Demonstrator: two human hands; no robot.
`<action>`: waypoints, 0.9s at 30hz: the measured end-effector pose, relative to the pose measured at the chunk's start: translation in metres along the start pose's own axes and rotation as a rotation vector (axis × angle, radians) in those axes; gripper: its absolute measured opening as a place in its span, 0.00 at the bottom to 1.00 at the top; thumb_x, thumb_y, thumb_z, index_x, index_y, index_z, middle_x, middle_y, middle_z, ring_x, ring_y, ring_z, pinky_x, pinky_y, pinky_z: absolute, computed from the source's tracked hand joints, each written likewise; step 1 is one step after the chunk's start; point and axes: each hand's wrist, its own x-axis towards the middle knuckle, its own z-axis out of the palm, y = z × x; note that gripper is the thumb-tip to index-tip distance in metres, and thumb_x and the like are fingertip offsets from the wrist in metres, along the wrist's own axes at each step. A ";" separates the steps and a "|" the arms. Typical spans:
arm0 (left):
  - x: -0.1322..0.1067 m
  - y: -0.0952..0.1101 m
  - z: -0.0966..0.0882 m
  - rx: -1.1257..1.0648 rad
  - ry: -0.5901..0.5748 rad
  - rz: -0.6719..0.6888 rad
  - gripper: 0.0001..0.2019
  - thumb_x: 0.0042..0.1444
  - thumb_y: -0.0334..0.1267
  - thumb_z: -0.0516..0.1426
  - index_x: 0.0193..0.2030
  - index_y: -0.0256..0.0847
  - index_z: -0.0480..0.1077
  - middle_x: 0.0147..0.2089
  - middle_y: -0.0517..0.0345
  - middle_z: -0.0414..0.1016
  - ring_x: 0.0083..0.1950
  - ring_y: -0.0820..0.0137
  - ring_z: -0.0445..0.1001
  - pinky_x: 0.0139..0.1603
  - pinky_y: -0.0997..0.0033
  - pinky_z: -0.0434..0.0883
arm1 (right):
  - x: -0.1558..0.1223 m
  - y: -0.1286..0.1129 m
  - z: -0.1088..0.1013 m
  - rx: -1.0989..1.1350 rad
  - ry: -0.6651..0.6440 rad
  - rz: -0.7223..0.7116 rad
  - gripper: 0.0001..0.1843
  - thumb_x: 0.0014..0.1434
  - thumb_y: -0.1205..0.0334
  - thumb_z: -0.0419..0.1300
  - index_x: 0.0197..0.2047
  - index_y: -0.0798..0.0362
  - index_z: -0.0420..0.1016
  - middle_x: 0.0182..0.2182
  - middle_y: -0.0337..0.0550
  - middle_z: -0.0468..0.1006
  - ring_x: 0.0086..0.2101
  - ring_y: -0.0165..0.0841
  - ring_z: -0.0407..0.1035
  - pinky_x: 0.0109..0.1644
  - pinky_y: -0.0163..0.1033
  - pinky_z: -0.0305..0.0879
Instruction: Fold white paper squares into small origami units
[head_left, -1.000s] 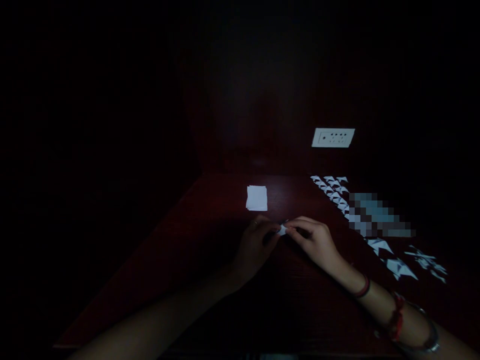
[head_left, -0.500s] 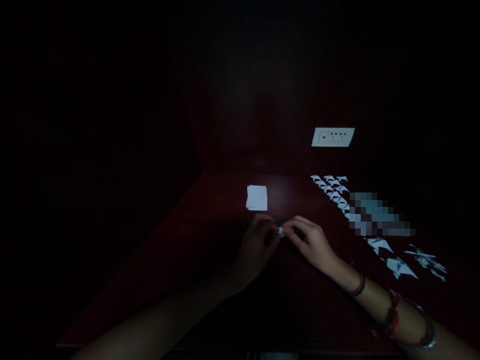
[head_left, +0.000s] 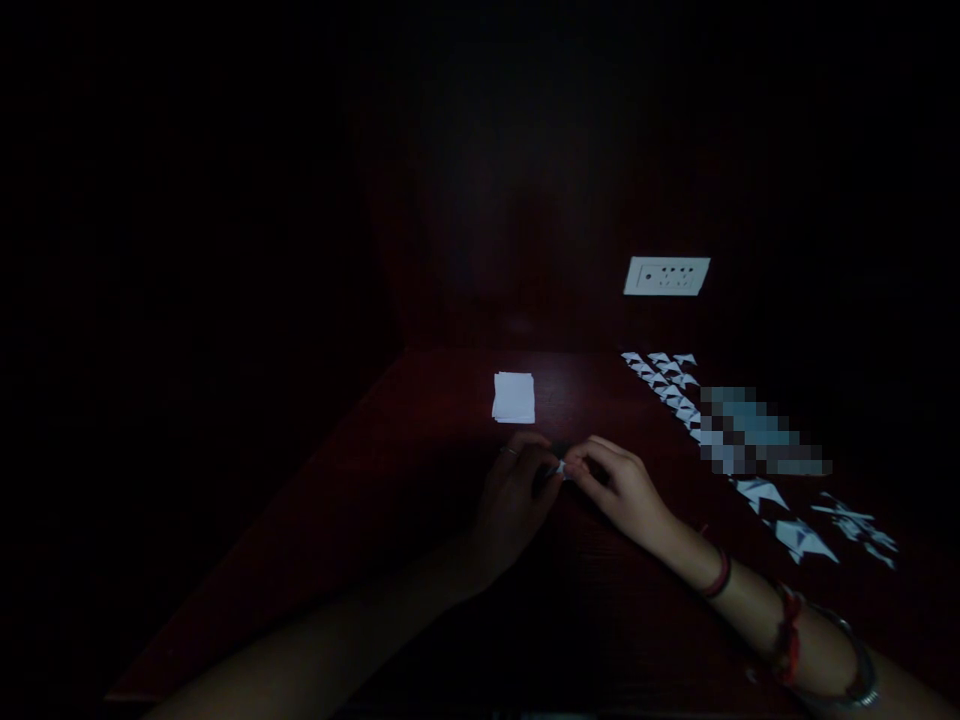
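The scene is very dark. My left hand and my right hand meet at the middle of a dark wooden table. Both pinch a small white folded paper piece, of which only a sliver shows between the fingertips. A ring sits on a left finger; red bands and a metal bangle circle my right wrist. Just beyond the hands lies a small stack of white paper squares.
A row of several small folded white paper pieces runs along the right side of the table, with more nearer the right edge. A white wall socket plate is on the back panel. A blurred patch covers something on the right.
My right hand has slid slightly left, closing over the paper piece so less of it shows. The left hand has barely moved.
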 end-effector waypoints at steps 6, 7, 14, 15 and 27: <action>0.001 -0.001 0.001 -0.027 -0.021 0.009 0.06 0.52 0.26 0.53 0.35 0.39 0.65 0.44 0.57 0.61 0.44 0.70 0.65 0.45 0.68 0.65 | -0.001 0.006 0.001 0.017 0.026 0.053 0.04 0.56 0.66 0.52 0.32 0.54 0.67 0.27 0.38 0.68 0.28 0.27 0.62 0.33 0.32 0.58; 0.001 -0.001 0.001 -0.038 -0.028 0.009 0.07 0.51 0.26 0.53 0.36 0.39 0.65 0.44 0.57 0.61 0.44 0.71 0.64 0.46 0.68 0.65 | -0.002 0.007 0.001 0.033 0.036 0.074 0.04 0.55 0.65 0.53 0.34 0.55 0.67 0.27 0.39 0.68 0.29 0.28 0.63 0.33 0.32 0.59; 0.002 -0.003 0.001 -0.095 -0.022 0.037 0.09 0.50 0.23 0.53 0.36 0.40 0.64 0.44 0.58 0.60 0.42 0.72 0.66 0.44 0.68 0.67 | 0.000 0.010 -0.001 0.032 -0.027 0.105 0.08 0.55 0.64 0.53 0.37 0.53 0.71 0.29 0.40 0.71 0.31 0.29 0.65 0.35 0.33 0.60; 0.002 -0.003 0.001 -0.109 -0.024 0.028 0.10 0.50 0.23 0.53 0.37 0.40 0.64 0.44 0.57 0.59 0.39 0.73 0.67 0.42 0.68 0.68 | 0.000 0.010 -0.001 0.024 -0.032 0.105 0.07 0.55 0.64 0.53 0.36 0.53 0.72 0.29 0.40 0.71 0.30 0.29 0.65 0.35 0.34 0.60; 0.006 -0.007 0.001 -0.189 -0.090 -0.030 0.09 0.49 0.26 0.55 0.37 0.39 0.62 0.42 0.58 0.62 0.38 0.73 0.68 0.40 0.71 0.68 | 0.000 0.006 -0.002 -0.093 -0.055 0.070 0.09 0.58 0.67 0.49 0.31 0.55 0.70 0.28 0.41 0.67 0.30 0.28 0.63 0.34 0.33 0.59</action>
